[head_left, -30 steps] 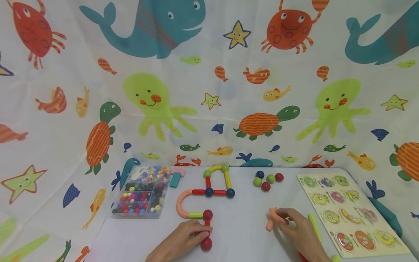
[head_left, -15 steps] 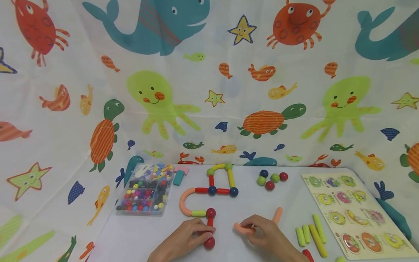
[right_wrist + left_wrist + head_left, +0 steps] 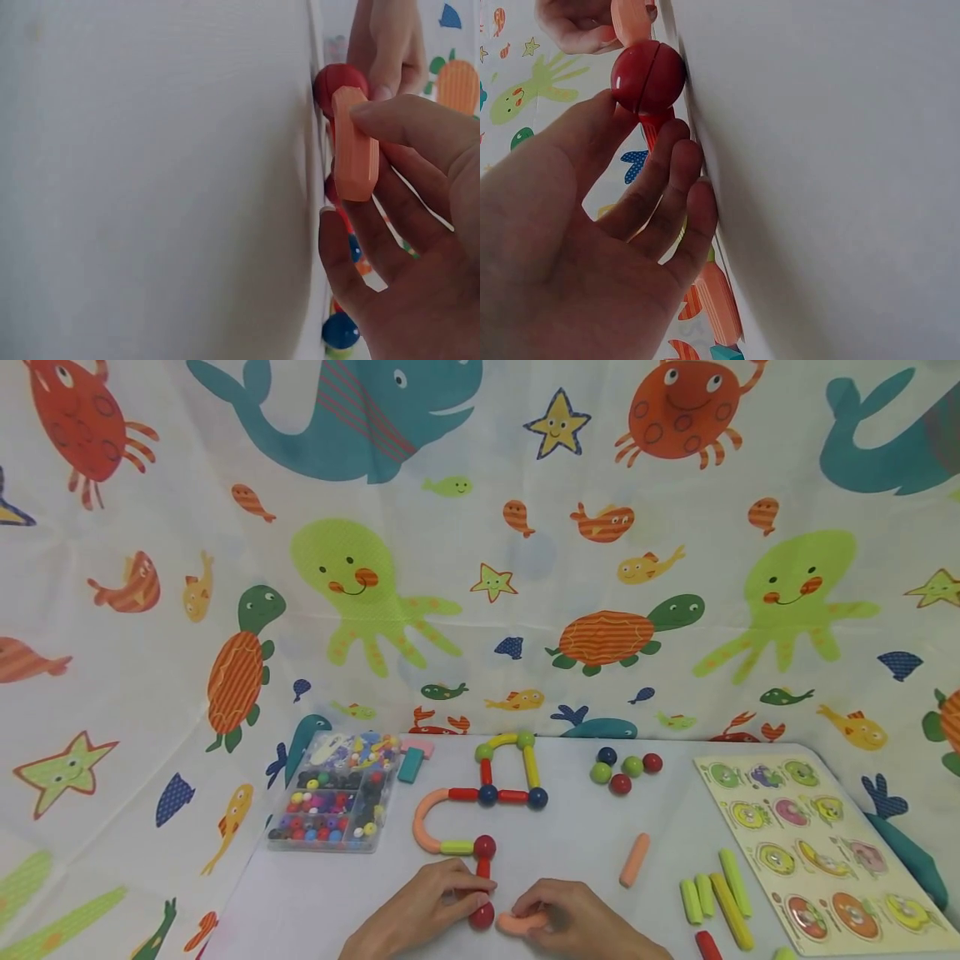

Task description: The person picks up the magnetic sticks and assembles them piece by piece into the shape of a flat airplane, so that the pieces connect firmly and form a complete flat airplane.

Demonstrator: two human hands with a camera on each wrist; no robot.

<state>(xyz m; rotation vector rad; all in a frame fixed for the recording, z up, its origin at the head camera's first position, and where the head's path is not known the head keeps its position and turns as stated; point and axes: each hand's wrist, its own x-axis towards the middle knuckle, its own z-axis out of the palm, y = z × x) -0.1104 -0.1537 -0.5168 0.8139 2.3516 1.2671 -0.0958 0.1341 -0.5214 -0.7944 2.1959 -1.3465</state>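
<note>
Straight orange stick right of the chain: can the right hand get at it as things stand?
Probably not without letting go first. The straight orange stick lies alone on bare table, nothing blocking it, but the right hand already holds a curved orange piece against the red ball steadied by the left hand.

A clear bead box (image 3: 330, 802) sits at the worktop's (image 3: 570, 843) left edge, a teal block (image 3: 410, 765) just beside it. Five loose balls (image 3: 625, 768) cluster further back, near a peg puzzle board (image 3: 817, 852). Green and yellow sticks (image 3: 716, 893) lie beside the board.
</note>
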